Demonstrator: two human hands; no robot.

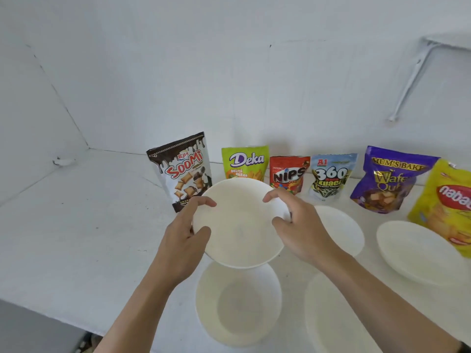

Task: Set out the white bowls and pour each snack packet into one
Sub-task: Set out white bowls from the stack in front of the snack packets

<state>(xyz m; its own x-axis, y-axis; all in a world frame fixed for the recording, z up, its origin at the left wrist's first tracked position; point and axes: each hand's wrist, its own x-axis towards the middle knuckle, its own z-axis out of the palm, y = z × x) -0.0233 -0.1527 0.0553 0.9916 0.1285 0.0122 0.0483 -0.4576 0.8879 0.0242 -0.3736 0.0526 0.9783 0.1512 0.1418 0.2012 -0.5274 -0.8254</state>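
Observation:
I hold a white bowl (239,220) above the counter with both hands, my left hand (184,233) on its left rim and my right hand (293,222) on its right rim. Below it stands another white bowl (238,304). More white bowls sit to the right: one near the front (328,317), one behind my right wrist (344,228), one at the far right (418,250). Snack packets stand in a row at the back: Soomi (182,169), Deka (246,161), Nips (289,173), 360 Kuaci (330,174), Mum's Bake (390,179), Nabati (448,200).
The white counter (89,225) meets white walls at the back and left, with a corner at the upper left. Its front edge runs along the lower left. A white bracket (413,80) hangs on the wall at the upper right.

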